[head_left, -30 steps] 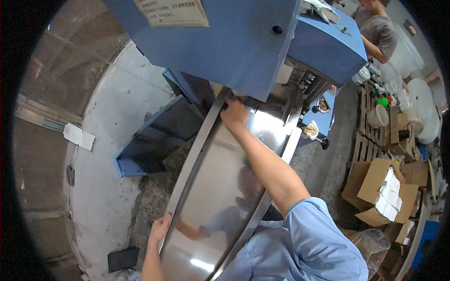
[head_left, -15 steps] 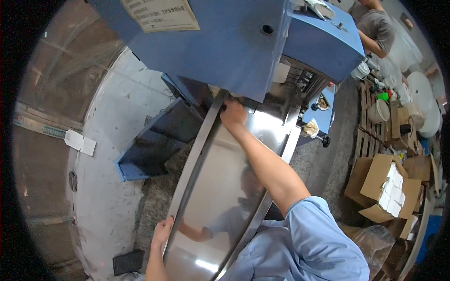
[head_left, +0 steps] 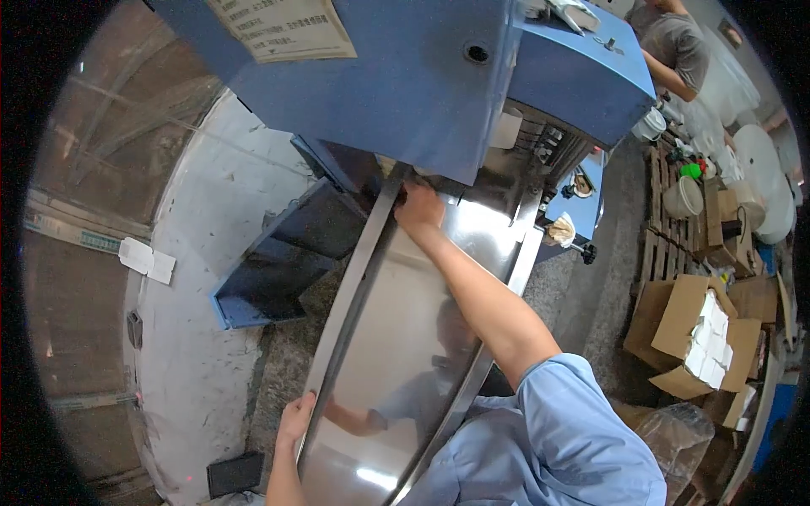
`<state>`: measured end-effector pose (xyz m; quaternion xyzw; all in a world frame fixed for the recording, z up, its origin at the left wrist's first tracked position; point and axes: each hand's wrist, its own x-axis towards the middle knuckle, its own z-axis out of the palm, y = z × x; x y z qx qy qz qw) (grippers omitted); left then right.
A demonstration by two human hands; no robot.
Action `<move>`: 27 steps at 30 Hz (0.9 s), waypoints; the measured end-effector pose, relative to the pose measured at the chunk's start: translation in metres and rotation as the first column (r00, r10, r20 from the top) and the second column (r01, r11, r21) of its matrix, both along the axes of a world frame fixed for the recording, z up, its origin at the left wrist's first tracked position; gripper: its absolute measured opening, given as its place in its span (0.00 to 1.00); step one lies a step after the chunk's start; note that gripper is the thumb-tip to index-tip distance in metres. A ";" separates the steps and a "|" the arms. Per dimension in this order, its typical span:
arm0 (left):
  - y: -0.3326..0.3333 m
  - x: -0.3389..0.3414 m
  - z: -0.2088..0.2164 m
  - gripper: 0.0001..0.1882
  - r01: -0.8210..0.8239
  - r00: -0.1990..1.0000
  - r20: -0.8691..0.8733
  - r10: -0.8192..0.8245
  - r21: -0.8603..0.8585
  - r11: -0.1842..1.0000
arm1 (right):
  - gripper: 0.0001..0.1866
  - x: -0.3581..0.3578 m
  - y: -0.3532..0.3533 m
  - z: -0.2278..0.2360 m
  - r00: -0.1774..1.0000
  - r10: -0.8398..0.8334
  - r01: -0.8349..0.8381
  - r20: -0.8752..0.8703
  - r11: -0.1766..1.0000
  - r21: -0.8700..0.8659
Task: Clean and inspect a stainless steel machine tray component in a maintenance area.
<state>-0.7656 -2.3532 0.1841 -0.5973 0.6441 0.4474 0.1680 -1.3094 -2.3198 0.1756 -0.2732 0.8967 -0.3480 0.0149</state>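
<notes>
A long, shiny steel tray [head_left: 380, 346] with raised side rails runs from near my body up under a blue machine cabinet [head_left: 380, 101]. My left hand [head_left: 294, 422] is closed around the near part of the tray's left rail [head_left: 342, 312], thumb on its edge. At the far end, below the cabinet's lower edge, my right hand [head_left: 420, 209] reaches across the tray to the inner side of that rail. Its fingers are curled, with the tips hidden, so what they hold cannot be made out.
A blue metal door panel [head_left: 270, 274] stands left of the tray. Beyond the right rail are a second blue housing [head_left: 578, 72] and a black knob [head_left: 588, 253]. Farther right stands an open cardboard box [head_left: 675, 325] of white pieces; a person [head_left: 671, 46] is at the back right.
Both hands keep their places on the tray and rail. The whole view has shifted very slightly.
</notes>
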 end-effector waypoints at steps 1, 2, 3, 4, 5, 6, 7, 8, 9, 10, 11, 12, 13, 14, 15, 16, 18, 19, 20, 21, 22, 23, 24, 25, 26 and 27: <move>0.002 -0.004 0.006 0.36 -0.001 1.000 0.001 0.001 -0.001 1.000 | 0.17 0.000 0.000 0.000 1.000 0.001 -0.001 0.001 1.000 -0.001; 0.004 -0.011 0.012 0.36 -0.005 1.000 0.011 0.005 -0.004 1.000 | 0.17 -0.003 0.000 0.000 0.999 0.018 -0.019 0.041 0.999 0.030; 0.006 -0.016 0.017 0.36 -0.008 1.000 0.020 0.008 -0.007 1.000 | 0.17 -0.005 0.002 -0.001 0.996 0.032 -0.037 0.082 0.998 0.060; 0.007 -0.022 0.021 0.36 -0.003 1.000 0.020 0.003 -0.006 1.000 | 0.17 -0.007 0.003 -0.003 0.996 0.027 -0.032 0.082 0.998 0.061; 0.009 -0.025 0.026 0.36 0.019 0.999 0.031 -0.019 -0.032 0.999 | 0.16 -0.006 0.003 -0.003 0.996 0.015 -0.019 0.084 0.999 0.047; 0.010 -0.027 0.028 0.36 0.043 0.998 0.043 -0.041 -0.057 0.997 | 0.15 -0.006 0.004 -0.004 0.996 0.003 -0.006 0.086 0.999 0.034; 0.008 -0.024 0.024 0.36 0.048 0.998 0.044 -0.046 -0.055 0.997 | 0.15 -0.007 0.004 -0.005 0.996 -0.002 -0.001 0.087 0.999 0.036; 0.007 -0.015 0.018 0.37 0.028 0.999 0.045 -0.026 -0.045 0.999 | 0.15 -0.004 0.001 -0.001 0.996 0.018 -0.023 0.085 0.998 0.061; 0.003 -0.006 0.010 0.37 0.011 0.999 0.043 -0.009 -0.033 0.999 | 0.14 -0.004 -0.002 0.001 0.996 0.035 -0.042 0.080 0.995 0.088; 0.001 0.002 0.003 0.37 0.010 0.999 0.044 -0.008 -0.036 0.999 | 0.14 -0.003 -0.003 0.003 0.996 0.036 -0.043 0.081 0.995 0.085; 0.000 0.006 -0.003 0.37 -0.008 1.000 0.017 0.008 -0.022 1.000 | 0.13 -0.004 -0.003 -0.001 0.997 0.026 -0.033 0.070 0.995 0.098; -0.002 0.009 -0.008 0.37 -0.025 1.000 -0.011 0.025 -0.008 1.000 | 0.13 -0.004 -0.003 -0.004 0.998 0.017 -0.024 0.059 0.994 0.110; -0.004 0.014 -0.012 0.37 -0.022 1.000 -0.010 0.022 -0.010 1.000 | 0.13 -0.006 -0.005 -0.006 0.998 0.014 -0.020 0.059 0.994 0.108; -0.004 0.011 -0.011 0.38 0.001 1.000 0.000 -0.001 -0.010 1.000 | 0.13 -0.010 -0.006 -0.008 0.997 0.005 -0.015 0.079 0.992 0.127; -0.004 0.007 -0.010 0.38 0.023 1.000 0.010 -0.023 -0.010 1.000 | 0.14 -0.013 -0.006 -0.011 0.995 -0.003 -0.011 0.098 0.989 0.145; -0.004 0.004 -0.009 0.38 0.030 1.000 0.008 -0.030 -0.008 1.000 | 0.14 -0.014 -0.003 -0.013 0.995 -0.011 -0.003 0.097 0.989 0.147; -0.001 0.001 0.000 0.39 0.034 0.999 0.038 -0.033 -0.034 0.999 | 0.15 -0.004 -0.003 0.002 0.998 0.031 -0.038 0.054 0.990 0.137; 0.002 -0.004 0.006 0.39 0.037 0.999 0.038 -0.035 -0.035 0.999 | 0.15 -0.003 -0.002 0.006 0.998 0.028 -0.035 0.054 0.990 0.137; 0.007 -0.013 0.015 0.39 0.080 0.996 0.043 -0.077 -0.080 0.994 | 0.15 -0.003 -0.001 0.008 0.997 0.017 -0.027 0.076 0.990 0.136; 0.008 -0.018 0.019 0.39 0.123 0.992 0.050 -0.117 -0.124 0.985 | 0.15 -0.004 -0.001 0.010 0.995 0.005 -0.019 0.099 0.991 0.136; 0.006 -0.017 0.017 0.39 0.125 0.992 0.049 -0.119 -0.125 0.984 | 0.15 -0.002 0.000 0.011 0.995 0.003 -0.017 0.098 0.991 0.135; 0.006 -0.015 0.017 0.39 0.112 0.993 0.057 -0.107 -0.104 0.988 | 0.14 0.001 0.000 0.012 0.993 -0.015 0.005 0.115 0.996 0.086; 0.006 -0.013 0.018 0.40 0.099 0.993 0.065 -0.094 -0.083 0.992 | 0.14 0.003 -0.001 0.013 0.991 -0.032 0.027 0.134 0.999 0.037; 0.007 -0.011 0.018 0.40 0.096 0.994 0.066 -0.091 -0.085 0.992 | 0.14 0.003 -0.003 0.014 0.990 -0.029 0.024 0.135 0.999 0.035; 0.008 -0.017 0.022 0.39 0.094 0.994 0.058 -0.089 -0.092 0.991 | 0.15 -0.001 -0.002 0.009 0.986 -0.017 0.006 0.164 0.998 0.070; 0.010 -0.025 0.028 0.39 0.092 0.995 0.051 -0.087 -0.099 0.991 | 0.16 -0.005 -0.001 0.003 0.981 -0.007 -0.013 0.195 0.994 0.106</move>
